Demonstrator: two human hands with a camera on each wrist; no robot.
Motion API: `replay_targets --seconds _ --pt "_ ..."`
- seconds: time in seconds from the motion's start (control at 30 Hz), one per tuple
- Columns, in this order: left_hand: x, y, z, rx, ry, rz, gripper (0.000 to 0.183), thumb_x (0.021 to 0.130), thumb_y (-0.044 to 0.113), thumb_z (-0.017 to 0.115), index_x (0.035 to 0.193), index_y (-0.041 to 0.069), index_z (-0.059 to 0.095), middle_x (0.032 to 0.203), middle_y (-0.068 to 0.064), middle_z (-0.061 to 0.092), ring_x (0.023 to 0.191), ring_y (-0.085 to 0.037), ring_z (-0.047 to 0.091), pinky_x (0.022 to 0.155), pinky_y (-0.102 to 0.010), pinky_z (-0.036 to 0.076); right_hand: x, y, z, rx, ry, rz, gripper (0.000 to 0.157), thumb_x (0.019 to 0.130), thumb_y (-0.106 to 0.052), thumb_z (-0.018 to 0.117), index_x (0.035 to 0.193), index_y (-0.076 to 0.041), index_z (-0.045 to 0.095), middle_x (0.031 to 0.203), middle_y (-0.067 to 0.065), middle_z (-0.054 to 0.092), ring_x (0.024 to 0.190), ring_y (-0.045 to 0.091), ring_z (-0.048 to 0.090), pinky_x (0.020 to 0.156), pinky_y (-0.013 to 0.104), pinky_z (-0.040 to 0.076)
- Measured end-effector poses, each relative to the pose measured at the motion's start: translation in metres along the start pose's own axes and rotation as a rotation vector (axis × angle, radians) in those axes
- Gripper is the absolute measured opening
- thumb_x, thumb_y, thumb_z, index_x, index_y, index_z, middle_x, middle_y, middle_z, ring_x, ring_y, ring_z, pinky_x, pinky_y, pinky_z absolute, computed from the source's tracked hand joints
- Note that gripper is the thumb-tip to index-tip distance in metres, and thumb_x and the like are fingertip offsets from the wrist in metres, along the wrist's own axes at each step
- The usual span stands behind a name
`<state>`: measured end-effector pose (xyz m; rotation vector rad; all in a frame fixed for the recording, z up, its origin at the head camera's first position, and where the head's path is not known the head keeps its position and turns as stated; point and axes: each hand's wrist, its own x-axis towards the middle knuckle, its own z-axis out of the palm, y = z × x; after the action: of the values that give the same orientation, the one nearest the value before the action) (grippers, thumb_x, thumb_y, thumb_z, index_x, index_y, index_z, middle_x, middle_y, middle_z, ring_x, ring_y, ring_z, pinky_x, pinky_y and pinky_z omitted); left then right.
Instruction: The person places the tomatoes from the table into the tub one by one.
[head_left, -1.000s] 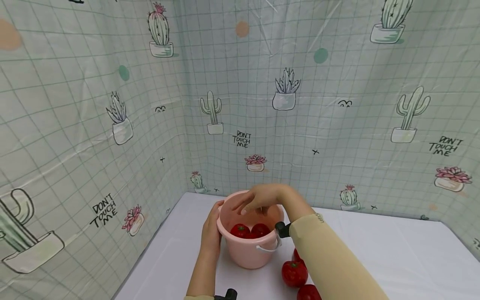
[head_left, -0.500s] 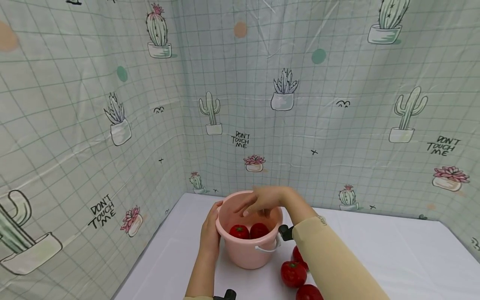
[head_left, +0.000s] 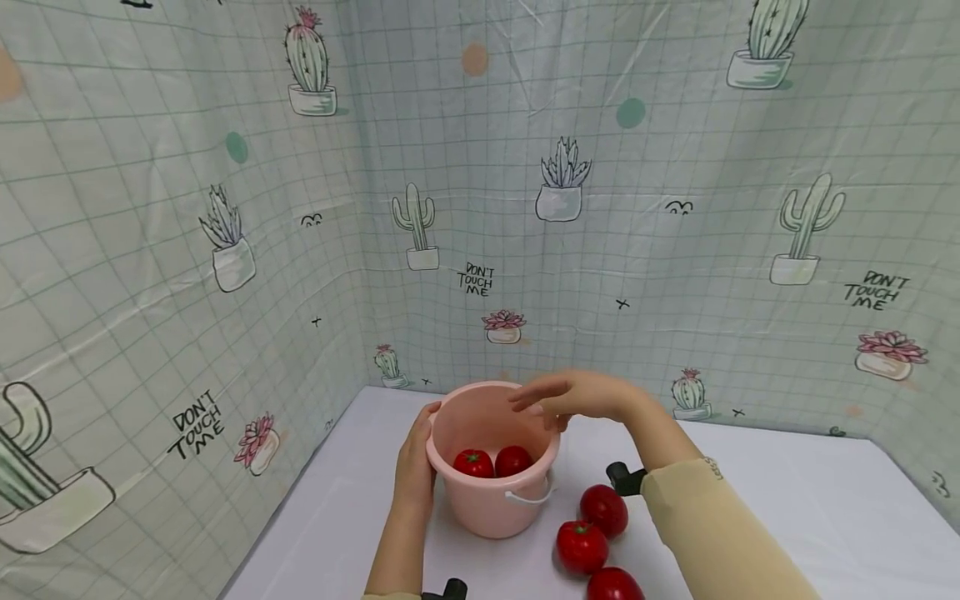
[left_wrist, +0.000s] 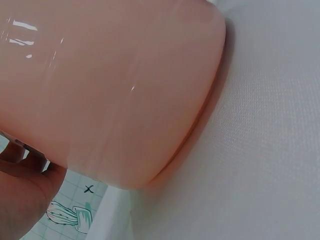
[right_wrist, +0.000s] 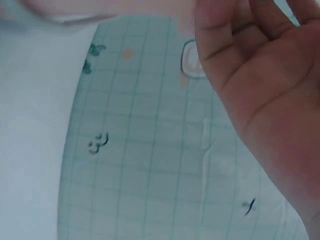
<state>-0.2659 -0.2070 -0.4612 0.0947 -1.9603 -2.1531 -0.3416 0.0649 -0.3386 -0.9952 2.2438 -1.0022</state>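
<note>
A pink bucket (head_left: 491,506) stands upright on the white table, with a pale handle hanging at its front right. My left hand (head_left: 414,467) holds the bucket's left side near the rim; its bent fingers lie against the wall in the left wrist view. Inside sit a tomato-like red fruit (head_left: 474,463) with a green top and a plainer red fruit (head_left: 513,461). Over the bucket's right rim, my right hand (head_left: 581,396) hovers with loosely extended fingers, holding nothing. Right of the bucket lie a dark red fruit (head_left: 603,510), a green-topped red fruit (head_left: 581,547) and another red fruit (head_left: 615,585).
The white table (head_left: 720,500) extends right of the fruits. A grid-patterned curtain (head_left: 600,275) with cactus drawings hangs behind the table and along its left side. Black camera mounts (head_left: 624,479) sit at both wrists.
My right hand has lifted out of the bucket and moved right, uncovering more of the fruit on the table. My left hand stays on the bucket, and the fruits inside remain there.
</note>
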Motion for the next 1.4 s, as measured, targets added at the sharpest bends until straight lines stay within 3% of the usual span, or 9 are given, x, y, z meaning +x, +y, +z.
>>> replay_targets --seconds 0.3,0.47,0.63,0.93,1.17,1.4 --pt "0.000 0.001 -0.001 0.017 -0.001 -0.015 0.042 0.096 0.062 0.043 0.135 0.049 0.051 0.144 0.017 0.051 0.139 -0.015 0.043 0.112 -0.051 0.041 -0.056 0.038 0.009 0.077 0.180 0.022 0.040 0.096 -0.035 0.061 0.135 -0.031 0.059 0.137 -0.003 0.060 0.114 0.024 0.060 0.095 0.043 0.049" --pt "-0.001 0.002 0.000 0.022 0.005 -0.016 0.042 0.096 0.063 0.043 0.134 0.049 0.051 0.144 0.017 0.051 0.140 -0.015 0.042 0.113 -0.052 0.039 -0.082 0.063 0.024 0.077 0.231 0.022 0.040 0.098 -0.033 0.058 0.138 -0.029 0.056 0.133 0.001 0.061 0.122 0.027 0.056 0.099 0.049 0.048" --pt "-0.001 0.003 0.000 0.025 0.010 -0.022 0.041 0.096 0.062 0.044 0.134 0.049 0.051 0.144 0.017 0.051 0.139 -0.015 0.042 0.112 -0.052 0.041 -0.100 0.082 0.043 0.135 0.247 0.024 0.045 0.098 -0.030 0.058 0.142 -0.026 0.052 0.145 0.010 0.053 0.132 0.040 0.049 0.101 0.053 0.049" --pt "-0.002 0.002 0.001 0.006 0.002 -0.011 0.041 0.097 0.060 0.043 0.135 0.047 0.051 0.144 0.016 0.051 0.139 -0.015 0.042 0.113 -0.051 0.040 -0.108 0.106 0.071 0.219 0.252 0.108 0.056 0.095 -0.030 0.062 0.147 -0.018 0.046 0.151 0.023 0.043 0.134 0.055 0.041 0.101 0.064 0.045" --pt "-0.002 0.000 0.001 -0.019 -0.007 0.004 0.046 0.099 0.056 0.042 0.141 0.037 0.050 0.146 0.011 0.051 0.139 -0.018 0.043 0.113 -0.051 0.039 -0.107 0.122 0.087 0.227 0.231 0.123 0.062 0.093 -0.031 0.065 0.150 -0.016 0.043 0.150 0.019 0.046 0.137 0.044 0.042 0.103 0.064 0.043" --pt "-0.001 0.000 0.000 -0.027 -0.012 0.004 0.047 0.099 0.058 0.041 0.140 0.037 0.050 0.148 0.010 0.049 0.141 -0.018 0.040 0.115 -0.051 0.037 -0.106 0.127 0.091 0.227 0.228 0.112 0.062 0.092 -0.028 0.067 0.149 -0.016 0.044 0.146 0.015 0.050 0.131 0.038 0.050 0.102 0.061 0.045"
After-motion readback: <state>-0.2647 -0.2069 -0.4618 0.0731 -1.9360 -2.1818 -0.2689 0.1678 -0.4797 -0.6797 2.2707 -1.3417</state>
